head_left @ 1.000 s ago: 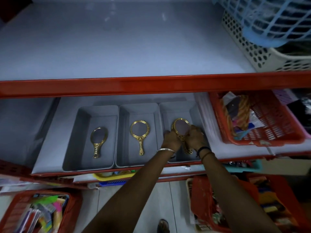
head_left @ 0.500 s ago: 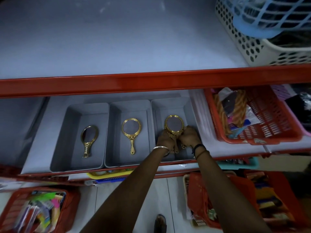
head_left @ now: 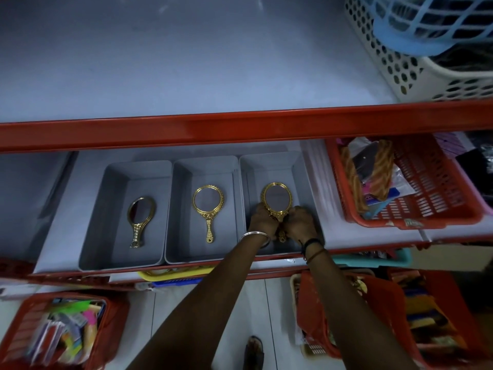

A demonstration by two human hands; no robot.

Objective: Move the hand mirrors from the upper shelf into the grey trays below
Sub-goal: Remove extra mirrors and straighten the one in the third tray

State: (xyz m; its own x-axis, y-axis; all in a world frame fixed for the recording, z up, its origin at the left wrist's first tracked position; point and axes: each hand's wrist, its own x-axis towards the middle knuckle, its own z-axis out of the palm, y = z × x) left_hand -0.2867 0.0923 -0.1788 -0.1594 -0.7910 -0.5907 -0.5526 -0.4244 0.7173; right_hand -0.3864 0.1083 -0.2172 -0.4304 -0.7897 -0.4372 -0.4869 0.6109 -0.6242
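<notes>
Both hands, left point(head_left: 261, 219) and right point(head_left: 301, 222), had fingers clenched on the gold mirror point(head_left: 277, 202) in the rightmost tray point(head_left: 304, 182); two other mirrors sat left of it.

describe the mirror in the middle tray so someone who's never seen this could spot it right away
Find the red shelf edge; under it three grey trays sit side by side. In the middle tray lies a gold hand mirror, handle toward the viewer. Its round frame sets it apart: the left mirror is a duller oval, and the right mirror is held by both hands.
</notes>
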